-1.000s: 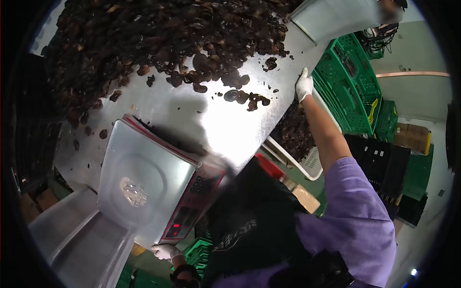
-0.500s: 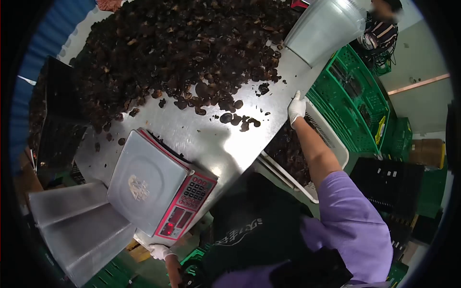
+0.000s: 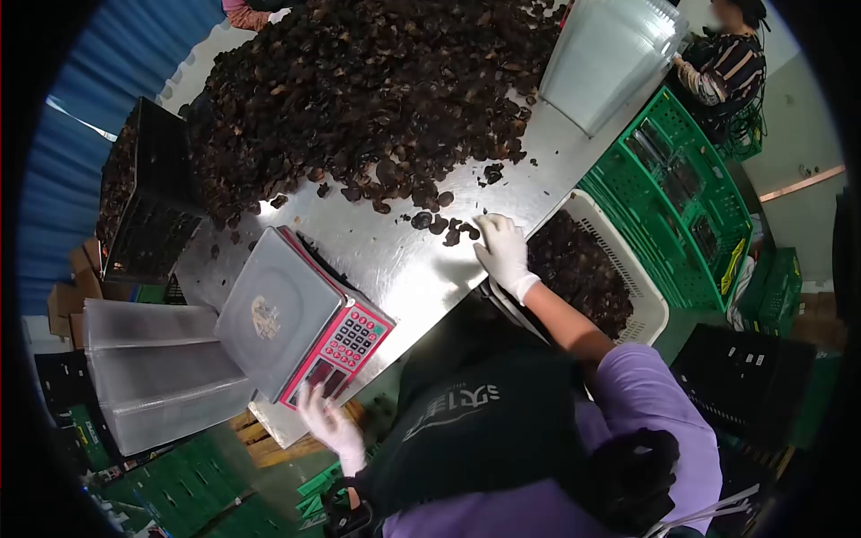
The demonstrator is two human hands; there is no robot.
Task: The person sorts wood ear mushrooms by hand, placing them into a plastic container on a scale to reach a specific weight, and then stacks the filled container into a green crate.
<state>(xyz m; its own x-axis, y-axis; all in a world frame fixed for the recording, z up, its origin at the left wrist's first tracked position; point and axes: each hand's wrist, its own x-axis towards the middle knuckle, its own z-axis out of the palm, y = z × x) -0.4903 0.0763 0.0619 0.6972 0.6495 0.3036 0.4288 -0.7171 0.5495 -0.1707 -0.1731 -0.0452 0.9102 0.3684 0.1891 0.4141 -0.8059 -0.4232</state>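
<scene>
My right hand (image 3: 504, 255), in a white glove, rests at the steel table's edge with fingers stretched out beside a few loose dark pieces (image 3: 448, 229) that look like wood ear mushrooms. My left hand (image 3: 330, 426), also gloved, is at the front of the red digital scale (image 3: 287, 309), fingers apart near its display. Neither hand shows anything in it. A pale mark or scrap lies on the scale's grey platform. Beside my right forearm, a white slotted basket (image 3: 659, 300) holds more dark pieces. A large heap of the same pieces (image 3: 377, 99) covers the far table.
Clear plastic containers (image 3: 161, 386) stand left of the scale, and another stack (image 3: 610, 63) is at the table's far right. A black crate (image 3: 157, 206) tips toward the heap. Green crates (image 3: 691, 188) line the right. A person (image 3: 726, 67) stands beyond them; another person's sleeve (image 3: 247, 13) shows top left.
My right hand has moved from the white basket's rim leftward onto the table edge. My left hand has shifted from the table corner to the scale's display. The view has shifted slightly.
</scene>
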